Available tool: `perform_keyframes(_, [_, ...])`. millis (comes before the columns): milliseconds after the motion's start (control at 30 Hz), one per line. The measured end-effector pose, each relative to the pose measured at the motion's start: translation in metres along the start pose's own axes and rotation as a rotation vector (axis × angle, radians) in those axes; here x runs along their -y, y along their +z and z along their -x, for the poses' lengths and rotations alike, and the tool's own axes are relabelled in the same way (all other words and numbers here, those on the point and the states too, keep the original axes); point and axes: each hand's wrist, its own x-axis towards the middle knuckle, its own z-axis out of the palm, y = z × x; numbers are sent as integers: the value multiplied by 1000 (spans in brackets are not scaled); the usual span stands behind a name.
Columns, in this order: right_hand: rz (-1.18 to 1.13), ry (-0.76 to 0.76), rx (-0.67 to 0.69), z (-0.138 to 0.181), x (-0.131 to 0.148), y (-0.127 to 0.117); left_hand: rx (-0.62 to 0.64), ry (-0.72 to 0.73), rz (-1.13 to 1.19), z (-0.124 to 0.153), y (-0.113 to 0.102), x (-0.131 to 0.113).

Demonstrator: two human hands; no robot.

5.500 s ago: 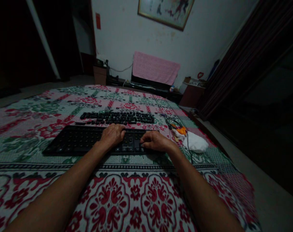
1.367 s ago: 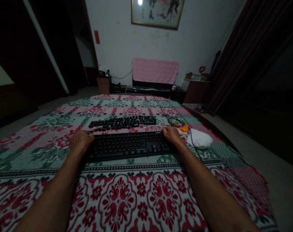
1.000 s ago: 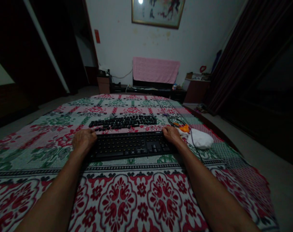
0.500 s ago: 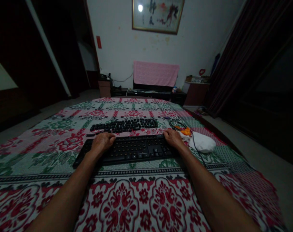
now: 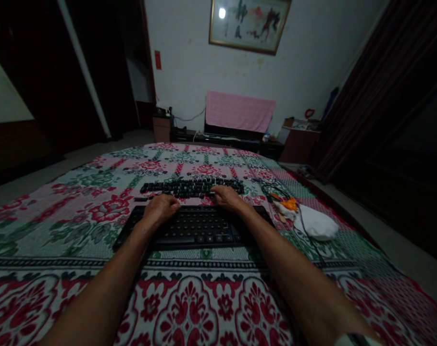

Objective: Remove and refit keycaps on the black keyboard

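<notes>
Keyboard (image 5: 196, 228) lies crosswise, apparently under both hands.

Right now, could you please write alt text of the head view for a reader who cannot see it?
Two bare arms reach over a floral bedspread: the left hand rests on the near keyboard, and the right hand is at the loose keycaps behind it. A white bundle lies to the right.

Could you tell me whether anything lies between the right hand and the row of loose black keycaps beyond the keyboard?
Nothing visible does. The right hand has reached over the keyboard's far edge and sits right at the keycaps; whether it touches them is unclear. The left hand rests on the keyboard.
</notes>
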Motion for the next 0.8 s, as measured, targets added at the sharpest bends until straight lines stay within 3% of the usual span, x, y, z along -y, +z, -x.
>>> perform_keyframes(267, [-19,42,88,-14,-3,1,-9,-20,2,3,-2,-4])
perform_keyframes(600, [-57,159,37,-34,-13,23,-11,-14,-19,1,-1,-4])
perform_keyframes(800, [-149,164,52,-25,-12,14,-15,0,-27,2,-1,-4])
